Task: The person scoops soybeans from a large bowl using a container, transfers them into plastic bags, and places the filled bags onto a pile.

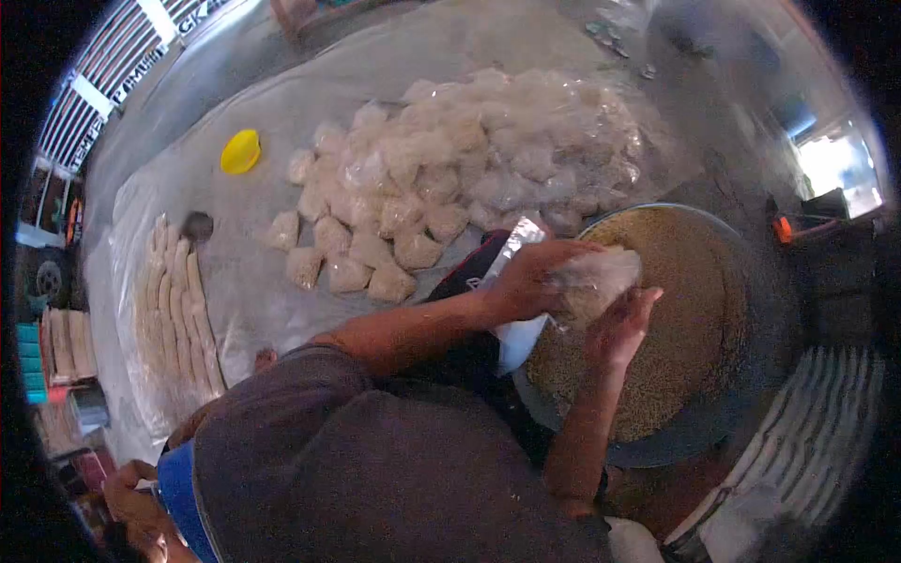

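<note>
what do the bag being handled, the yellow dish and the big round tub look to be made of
The bag: thin plastic film, clear and glossy, as it is see-through with bright crinkles. The yellow dish: probably smooth plastic, judging by its even, vivid colour. The big round tub: smooth and grey-blue; plastic or metal, the look leaves it open.

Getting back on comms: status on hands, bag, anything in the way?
Left hand and right hand at filled bag. Bag above basin. No obstruction visible.

Bags heaped on sheet, beyond and left of basin; grain in basin; held bag above grain.
</note>
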Demonstrator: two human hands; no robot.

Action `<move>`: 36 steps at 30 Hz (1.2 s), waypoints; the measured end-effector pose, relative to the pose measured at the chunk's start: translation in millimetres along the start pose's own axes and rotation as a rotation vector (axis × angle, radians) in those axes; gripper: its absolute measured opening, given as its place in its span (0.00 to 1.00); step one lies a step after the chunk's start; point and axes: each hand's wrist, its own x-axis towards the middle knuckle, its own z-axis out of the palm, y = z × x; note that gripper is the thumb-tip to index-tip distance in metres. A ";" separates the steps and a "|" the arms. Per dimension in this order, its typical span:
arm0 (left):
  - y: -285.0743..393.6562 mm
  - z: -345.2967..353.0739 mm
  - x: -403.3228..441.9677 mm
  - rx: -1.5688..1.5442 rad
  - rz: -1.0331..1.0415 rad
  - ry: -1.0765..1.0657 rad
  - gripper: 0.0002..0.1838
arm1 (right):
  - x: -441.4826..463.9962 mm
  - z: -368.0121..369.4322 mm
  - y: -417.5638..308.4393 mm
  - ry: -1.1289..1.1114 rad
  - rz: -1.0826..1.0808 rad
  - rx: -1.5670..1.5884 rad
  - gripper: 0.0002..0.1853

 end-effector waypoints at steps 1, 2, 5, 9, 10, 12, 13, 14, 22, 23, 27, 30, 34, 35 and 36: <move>5.2 -21.5 -10.4 0.134 0.060 0.095 0.29 | 8.5 -6.0 10.8 0.045 -0.070 -0.051 0.34; 12.8 -47.2 -19.9 0.267 0.127 0.183 0.28 | 17.8 -11.0 21.4 0.203 0.035 -0.218 0.33; 6.5 -106.1 -44.6 0.829 -0.057 0.268 0.20 | 37.4 -54.7 55.4 0.368 0.367 -0.346 0.29; -84.7 -190.3 -120.6 0.925 -0.712 0.474 0.16 | 20.7 -221.1 162.6 -0.159 0.634 -0.479 0.29; -115.2 -214.8 -140.7 0.958 -0.806 0.533 0.17 | 9.2 -282.6 193.9 -0.336 0.613 -0.803 0.29; -213.7 -278.9 -204.4 1.298 -0.712 0.490 0.21 | -28.0 -328.0 208.1 -0.555 0.457 -1.395 0.30; -238.4 -298.6 -219.3 1.555 -0.698 0.254 0.23 | -64.5 -321.0 215.2 -0.459 0.363 -1.537 0.30; -277.0 -319.1 -236.4 0.810 -0.839 0.800 0.19 | -97.3 -308.6 217.9 -0.358 0.272 -1.686 0.31; -148.6 -136.4 -86.0 1.068 -0.073 0.339 0.25 | -122.1 -192.5 53.1 -0.109 0.723 -1.762 0.31; -91.3 -96.7 -67.4 0.965 0.041 0.278 0.25 | -106.5 -188.2 47.6 -0.041 0.729 -1.735 0.32; -18.7 -23.7 -57.9 1.154 -0.017 -0.017 0.18 | -68.5 -127.9 20.8 -0.031 0.480 -1.494 0.36; -61.6 -34.0 -47.8 0.889 -0.053 -0.034 0.15 | -58.9 -63.8 59.0 -0.334 -0.217 -1.364 0.37; -41.0 -21.2 -10.3 0.854 -0.443 0.023 0.22 | -62.9 -25.1 84.2 -0.216 -0.399 -1.544 0.25; -42.5 -19.1 -5.3 0.830 -0.473 0.013 0.23 | -58.7 -41.0 98.1 -0.161 -0.409 -1.475 0.22; -41.9 -16.4 -1.2 0.807 -0.502 -0.007 0.24 | -54.9 -49.2 104.6 -0.101 -0.415 -1.404 0.19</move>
